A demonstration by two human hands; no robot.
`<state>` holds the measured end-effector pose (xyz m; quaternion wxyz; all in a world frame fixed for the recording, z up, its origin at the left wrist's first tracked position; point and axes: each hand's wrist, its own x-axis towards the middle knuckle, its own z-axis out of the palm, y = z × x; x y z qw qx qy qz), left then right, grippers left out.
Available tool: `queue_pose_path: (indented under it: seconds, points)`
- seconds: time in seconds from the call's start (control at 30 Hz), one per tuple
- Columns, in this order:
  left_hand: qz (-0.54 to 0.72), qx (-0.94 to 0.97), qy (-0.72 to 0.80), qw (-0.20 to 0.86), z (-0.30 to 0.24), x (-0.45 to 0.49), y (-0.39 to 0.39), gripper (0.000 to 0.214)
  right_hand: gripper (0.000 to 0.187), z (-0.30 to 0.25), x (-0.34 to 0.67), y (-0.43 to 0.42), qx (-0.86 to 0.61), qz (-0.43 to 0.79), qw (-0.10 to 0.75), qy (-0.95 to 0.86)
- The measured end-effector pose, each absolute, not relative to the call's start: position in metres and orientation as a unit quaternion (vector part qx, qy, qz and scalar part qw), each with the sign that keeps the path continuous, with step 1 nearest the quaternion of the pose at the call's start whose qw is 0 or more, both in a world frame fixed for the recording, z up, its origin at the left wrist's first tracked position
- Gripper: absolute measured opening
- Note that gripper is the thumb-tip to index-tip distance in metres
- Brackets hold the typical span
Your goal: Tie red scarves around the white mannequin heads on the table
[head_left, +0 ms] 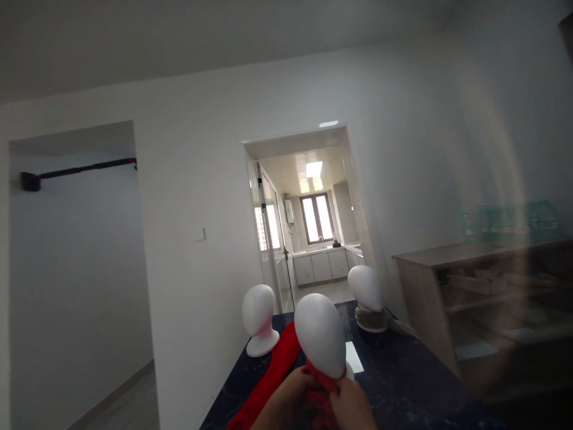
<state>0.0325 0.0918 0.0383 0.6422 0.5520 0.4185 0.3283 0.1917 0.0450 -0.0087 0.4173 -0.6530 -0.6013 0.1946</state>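
A white foam mannequin head [320, 333] stands near me on the dark table [416, 382]. A red cloth [273, 376] trails from its neck down to the lower left. My left hand [290, 397] and my right hand [351, 403] are both closed on the red cloth at the base of that head, low in the view. Two more white mannequin heads stand farther back, one on the left [258, 319] and one on the right [366, 292].
A wooden shelf unit [487, 304] with a green-tinted box [514, 222] on top stands to the right. A doorway ahead opens onto a bright kitchen [316, 239]. Another doorway [76, 269] on the left has a black bar across its top.
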Motion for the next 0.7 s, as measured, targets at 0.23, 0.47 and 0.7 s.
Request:
queue_pose_path:
  seconds: [0.23,0.47,0.7]
  points:
    - [0.239,0.669,0.472,0.523,0.051,0.012,0.105,0.078,0.036,-0.011,0.192,0.045,-0.643,0.175,0.424,-0.614]
    - [0.185,0.757,0.468,0.417,0.057,-0.019,0.118,0.036,0.039,-0.009,0.194,0.049,-0.629,0.216,0.461,-0.588]
    - [0.29,0.696,0.453,0.475,0.04,-0.019,0.106,0.027,0.054,-0.013,0.195,0.055,-0.559,0.252,0.508,-0.605]
